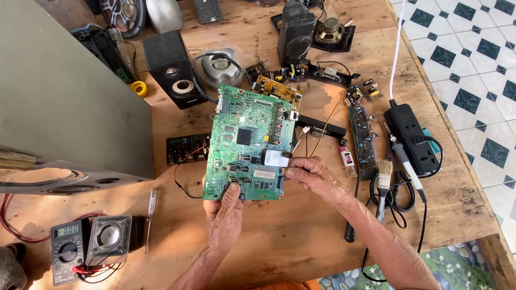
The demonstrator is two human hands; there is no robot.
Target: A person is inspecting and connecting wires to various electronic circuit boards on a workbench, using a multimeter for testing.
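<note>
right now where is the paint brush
In the head view the paint brush lies on the wooden table, right of the right hand, between a narrow green board and the soldering iron.

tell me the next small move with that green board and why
Probably lay the green circuit board flat on the wooden table. The left hand and right hand only pinch its lower edge, so both are tied up and tools sit unreachable.

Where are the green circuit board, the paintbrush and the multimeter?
green circuit board [248, 142], head view, its middle.
paintbrush [384, 171], head view, its bristles.
multimeter [67, 251], head view, its dial.
</note>
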